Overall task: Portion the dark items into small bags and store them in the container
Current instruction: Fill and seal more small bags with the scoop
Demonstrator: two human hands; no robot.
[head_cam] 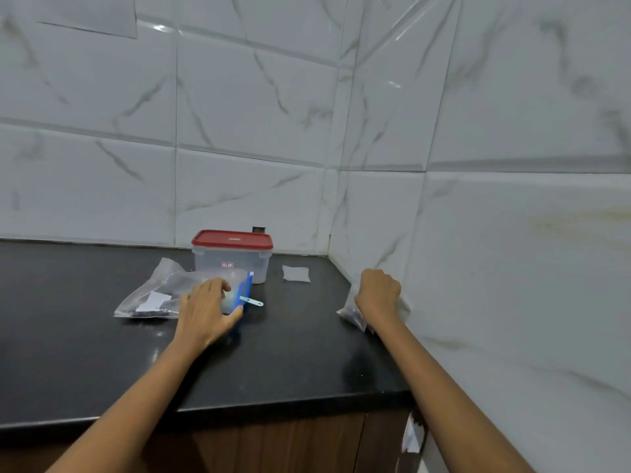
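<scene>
Right hand (pixel 378 295) gripping small bag (pixel 353 314), left hand (pixel 205 310) perhaps touching large bag (pixel 153 295)

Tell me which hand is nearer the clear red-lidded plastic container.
Left. The left hand rests just in front of the container, on a blue-zippered bag; the right hand is far right, by the wall.

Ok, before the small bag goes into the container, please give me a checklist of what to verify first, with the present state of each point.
1. Container lid open: not ok, the red lid sits on it.
2. Small bag held: ok, right hand grips it near the wall.
3. Small bag filled: ok, dark items show inside.
4. Small bag sealed: cannot tell, the fist hides its top.
5. Left hand free for the lid: not ok, it rests on the big bag.
6. Spare empty bag ready: ok, beside the container.
</scene>
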